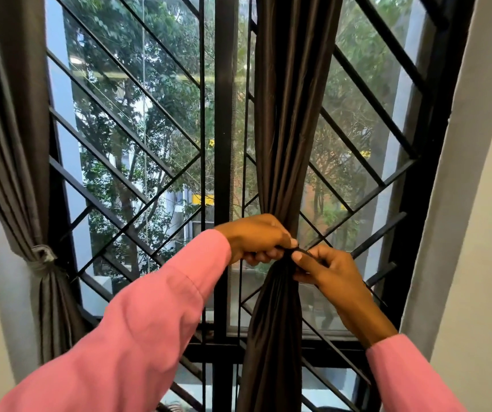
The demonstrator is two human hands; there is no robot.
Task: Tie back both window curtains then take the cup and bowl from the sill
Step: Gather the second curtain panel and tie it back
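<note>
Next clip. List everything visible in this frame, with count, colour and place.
grey curtain: one, grey, far left, gathered against the window's edge
pale tie: one, light grey, wrapped round the grey curtain low down
brown curtain: one, dark brown, right of centre, bunched at hand height
dark tie: one, dark, at the bunched part of the brown curtain, between the two hands
window frame: one, black, central post
grille bars: many, black, diagonal across both panes
wall: pale, on both sides
trees: green, outside the glass
sleeves: two, pink, from the bottom corners
left hand: pinches the dark tie
right hand: pinches the dark tie
</note>
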